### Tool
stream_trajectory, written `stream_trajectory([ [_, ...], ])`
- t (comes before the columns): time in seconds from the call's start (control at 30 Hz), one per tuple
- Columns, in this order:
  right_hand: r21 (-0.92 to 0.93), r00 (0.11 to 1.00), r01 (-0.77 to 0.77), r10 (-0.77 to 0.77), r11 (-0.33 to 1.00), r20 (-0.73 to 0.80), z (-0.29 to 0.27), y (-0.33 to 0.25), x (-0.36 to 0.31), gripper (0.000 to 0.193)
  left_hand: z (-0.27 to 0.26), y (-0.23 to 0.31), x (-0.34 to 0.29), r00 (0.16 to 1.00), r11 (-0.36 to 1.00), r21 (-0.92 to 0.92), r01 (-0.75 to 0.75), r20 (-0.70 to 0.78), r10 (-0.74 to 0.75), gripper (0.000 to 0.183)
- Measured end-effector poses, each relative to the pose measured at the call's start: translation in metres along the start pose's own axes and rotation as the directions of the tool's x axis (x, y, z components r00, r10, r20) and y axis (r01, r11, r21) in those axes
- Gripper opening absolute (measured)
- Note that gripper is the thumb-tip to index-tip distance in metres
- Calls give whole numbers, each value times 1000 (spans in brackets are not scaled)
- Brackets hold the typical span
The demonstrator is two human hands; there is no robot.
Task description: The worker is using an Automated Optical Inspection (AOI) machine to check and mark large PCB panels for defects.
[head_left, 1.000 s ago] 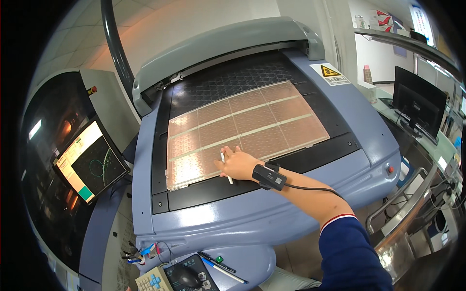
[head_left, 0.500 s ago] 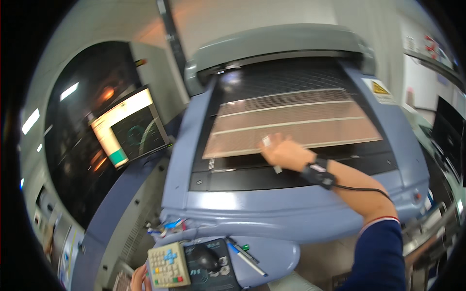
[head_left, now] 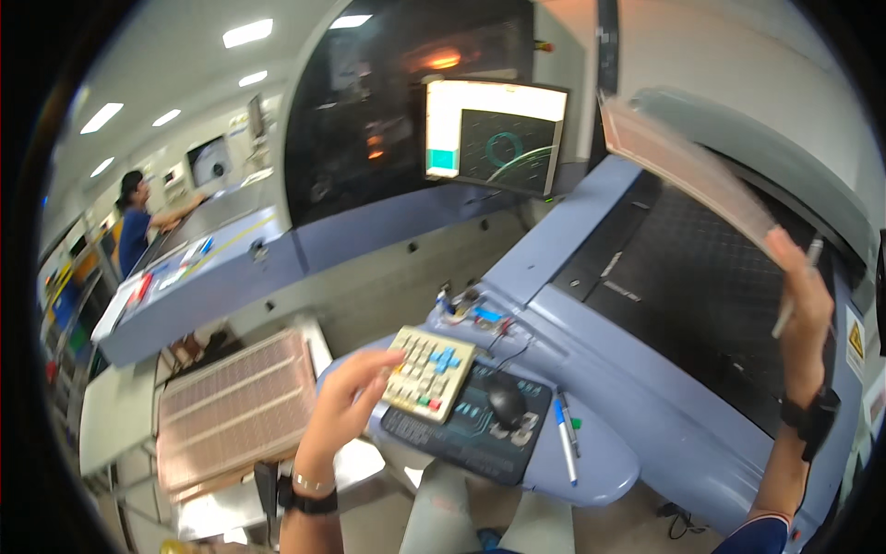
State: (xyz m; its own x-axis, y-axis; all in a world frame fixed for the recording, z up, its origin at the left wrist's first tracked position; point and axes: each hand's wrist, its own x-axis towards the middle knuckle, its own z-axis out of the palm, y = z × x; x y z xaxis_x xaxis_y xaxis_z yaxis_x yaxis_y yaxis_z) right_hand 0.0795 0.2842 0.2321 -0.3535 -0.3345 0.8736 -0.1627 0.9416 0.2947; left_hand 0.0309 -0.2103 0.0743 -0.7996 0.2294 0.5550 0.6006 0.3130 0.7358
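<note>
At the right, my right hand (head_left: 805, 295) grips the near edge of a thin copper-coloured panel (head_left: 688, 166), which is raised and tilted above the machine's dark bed (head_left: 683, 277). A slim pale stick, perhaps a pen (head_left: 784, 319), is also tucked in that hand. My left hand (head_left: 340, 406) hovers by the left edge of a beige keypad (head_left: 426, 371) with blue, red and green keys. Its fingers are loosely bent and apart, with nothing seen in them. Whether a fingertip touches the keypad, I cannot tell.
Beside the keypad, a black mouse (head_left: 506, 399) sits on a dark mat, with a blue-and-white pen (head_left: 565, 443) near it. More copper panels (head_left: 235, 406) lie on a low table at the left. A lit monitor (head_left: 496, 137) stands behind. Another person (head_left: 137, 222) works far left.
The copper panel has come up off the machine bed in my right hand. My left hand has risen beside the keypad. The view has swung left, bringing the low table into sight.
</note>
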Motion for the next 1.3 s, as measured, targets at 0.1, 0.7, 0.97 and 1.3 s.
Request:
stream_trajectory([
  [0.1, -60, 959, 283, -285, 957, -14, -13, -38, 24, 33, -15, 19, 6, 998, 909, -417, 10, -50, -34, 44],
  [0.7, 425, 456, 888, -453, 176, -766, 20, -400, 99, 29, -142, 185, -432, 214, 922, -215, -323, -965, -150, 50],
  [0.97, 440, 517, 851, -604, 286, -607, 63, -357, 104, 35, -147, 302, -430, 77, 407, 370, 835, -811, 579, 38],
  [1.3, 677, 628, 719, -560, 154, -540, 103, -404, 76, 33, -135, 174, -622, -207, 84, -189, 978, -873, 443, 35],
])
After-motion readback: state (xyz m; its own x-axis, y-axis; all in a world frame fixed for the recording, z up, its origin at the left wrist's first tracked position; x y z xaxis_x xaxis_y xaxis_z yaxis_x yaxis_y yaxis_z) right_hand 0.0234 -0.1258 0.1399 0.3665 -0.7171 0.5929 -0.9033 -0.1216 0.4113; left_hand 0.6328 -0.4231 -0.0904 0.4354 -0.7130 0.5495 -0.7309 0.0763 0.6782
